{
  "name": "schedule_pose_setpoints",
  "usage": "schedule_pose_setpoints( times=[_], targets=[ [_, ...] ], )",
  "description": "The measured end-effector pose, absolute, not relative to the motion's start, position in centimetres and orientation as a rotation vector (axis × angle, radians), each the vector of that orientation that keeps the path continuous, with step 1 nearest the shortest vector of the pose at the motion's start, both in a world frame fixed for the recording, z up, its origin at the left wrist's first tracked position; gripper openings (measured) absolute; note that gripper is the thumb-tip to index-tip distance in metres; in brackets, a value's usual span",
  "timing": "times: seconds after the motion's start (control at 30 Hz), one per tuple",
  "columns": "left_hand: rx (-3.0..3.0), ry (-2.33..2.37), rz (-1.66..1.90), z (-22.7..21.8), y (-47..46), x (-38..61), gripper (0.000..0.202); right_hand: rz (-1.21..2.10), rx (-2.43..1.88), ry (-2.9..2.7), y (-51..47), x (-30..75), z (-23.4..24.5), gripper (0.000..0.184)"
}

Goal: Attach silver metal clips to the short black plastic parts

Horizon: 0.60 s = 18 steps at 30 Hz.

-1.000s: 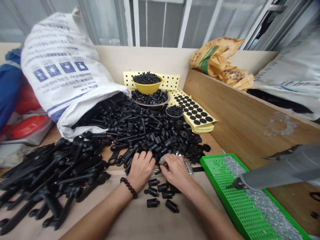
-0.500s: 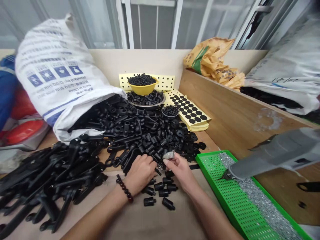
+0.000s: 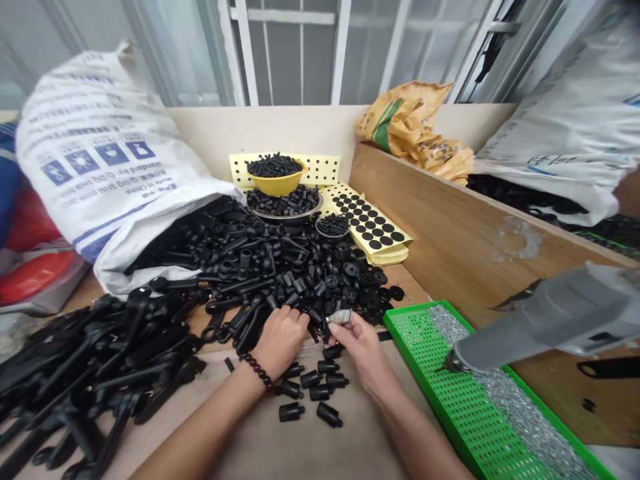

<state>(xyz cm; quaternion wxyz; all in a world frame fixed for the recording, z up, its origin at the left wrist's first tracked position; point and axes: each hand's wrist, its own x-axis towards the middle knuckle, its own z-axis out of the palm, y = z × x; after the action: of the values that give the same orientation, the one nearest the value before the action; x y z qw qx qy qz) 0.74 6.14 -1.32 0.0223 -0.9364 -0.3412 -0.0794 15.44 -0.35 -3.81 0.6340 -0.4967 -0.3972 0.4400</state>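
My left hand (image 3: 283, 339), with a beaded bracelet (image 3: 257, 372) on its wrist, reaches to the near edge of a pile of black plastic parts (image 3: 280, 267). Its fingers curl downward and their tips are hidden, so what they hold does not show. Close by on the right, my right hand (image 3: 359, 340) pinches a small dark piece, mostly covered by the fingers, between thumb and forefinger. A grey wrapping (image 3: 341, 317) covers that forefinger. Between my forearms lie several short black plastic cylinders (image 3: 291, 412) with narrower ends. A small black pin (image 3: 229, 364) rests beside my left wrist.
On the right, a green perforated tray (image 3: 425, 373) holds small metal pieces, and a grey power tool (image 3: 525, 320) juts over it. Long black handles (image 3: 100, 373) are heaped at left. Behind are a white sack (image 3: 115, 167), a yellow bowl (image 3: 277, 185) and sticker sheets (image 3: 383, 253).
The view has shifted slightly. My left hand has edged right against the parts, and the small pin beside its wrist now shows. My right hand keeps its pinch in nearly the same place.
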Motion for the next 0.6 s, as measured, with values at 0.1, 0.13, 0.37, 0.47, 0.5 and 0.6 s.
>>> schedule_pose_setpoints(
  times=[0.1,0.13,0.37,0.47,0.5,0.6],
  targets=[
    [-2.980,-1.093,-0.331,0.0,5.3,0.4,0.009,0.996,-1.125,-0.897,-0.5,15.3,-3.7,0.021],
    [-3.023,-1.099,-0.371,0.4,4.9,0.4,0.010,0.993,-1.121,-0.897,-0.5,15.2,-3.7,0.021],
    [-3.218,-1.220,-0.664,0.8,2.0,0.6,0.017,0.798,-1.214,-1.161,-2.3,14.6,-3.7,0.018],
    [-3.222,-1.204,-0.670,0.1,0.8,0.2,0.016,0.445,-1.338,-1.594,-3.7,15.2,-3.7,0.013],
    [-3.229,-1.194,-0.665,-0.1,0.4,0.1,0.016,0.353,-1.339,-1.723,-4.0,15.3,-3.7,0.014],
    [-3.254,-1.188,-0.660,-0.4,-0.6,-0.6,0.017,0.145,-1.325,-1.965,-4.7,15.6,-3.8,0.019]
  ],
)
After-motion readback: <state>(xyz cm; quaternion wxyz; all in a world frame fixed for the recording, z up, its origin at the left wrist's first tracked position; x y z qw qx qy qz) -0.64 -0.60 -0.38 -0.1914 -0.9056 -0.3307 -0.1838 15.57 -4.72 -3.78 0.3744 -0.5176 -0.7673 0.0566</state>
